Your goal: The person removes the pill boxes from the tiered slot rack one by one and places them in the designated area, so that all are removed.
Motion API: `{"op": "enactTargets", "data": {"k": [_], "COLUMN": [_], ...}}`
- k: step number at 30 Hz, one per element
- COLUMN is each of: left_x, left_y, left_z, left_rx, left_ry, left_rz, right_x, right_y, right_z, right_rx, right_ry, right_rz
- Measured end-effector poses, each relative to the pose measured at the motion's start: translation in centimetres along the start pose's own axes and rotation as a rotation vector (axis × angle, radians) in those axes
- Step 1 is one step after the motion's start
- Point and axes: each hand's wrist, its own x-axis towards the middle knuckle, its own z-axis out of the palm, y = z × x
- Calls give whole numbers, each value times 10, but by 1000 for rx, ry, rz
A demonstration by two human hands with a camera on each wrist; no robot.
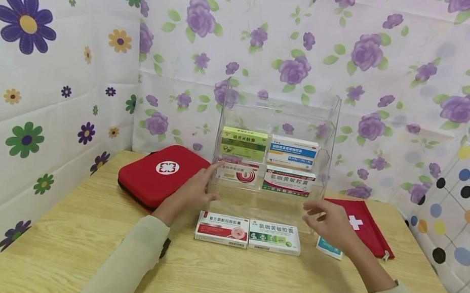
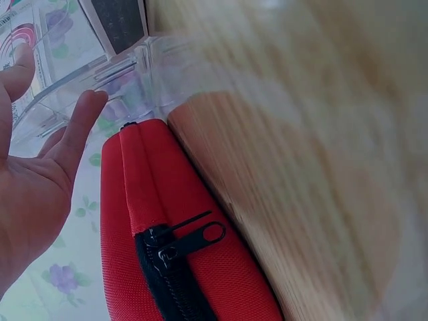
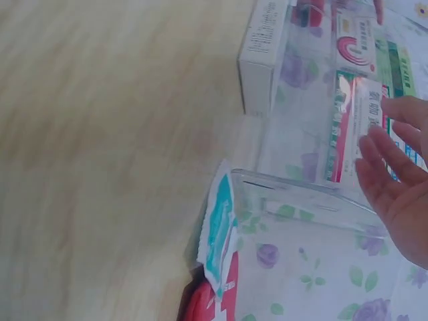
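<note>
A clear acrylic rack (image 1: 266,203) stands at the back of the table. On its tiers sit a green medicine box (image 1: 243,144), a blue-and-white one (image 1: 292,153), a red-and-white one (image 1: 237,173) and a white one with a red-green edge (image 1: 288,182). My left hand (image 1: 195,190) is at the rack's left side, fingers spread, fingertips overlapping its edge and holding nothing. Off the rack's lower right side, my right hand (image 1: 328,223) has loosely bent fingers with nothing between them. Two more boxes, one red-and-white (image 1: 222,229) and one green-and-white (image 1: 275,238), lie side by side in front.
A red zippered first-aid case (image 1: 163,176) lies left of the rack, close beside my left hand in the left wrist view. To the right are a red pouch (image 1: 366,221) with a white cross and a small blue-and-white packet (image 1: 329,247). Floral cloth hangs behind the table.
</note>
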Motion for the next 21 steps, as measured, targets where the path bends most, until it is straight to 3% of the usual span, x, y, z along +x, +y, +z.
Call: {"op": "enactTargets", "data": {"k": [7,21], "left_x": [-1,3], "left_y": [-3,-5], "left_z": [-3,-3], "left_rx": [-29,-34], "left_ry": [-7,13], "left_rz": [12,48], "right_x": [14,41], "right_y": [-3,-5], "right_z": [-2,-5], "right_rx": [-13,97], "right_ry": [196,330], "right_rz": [-84,-58]}}
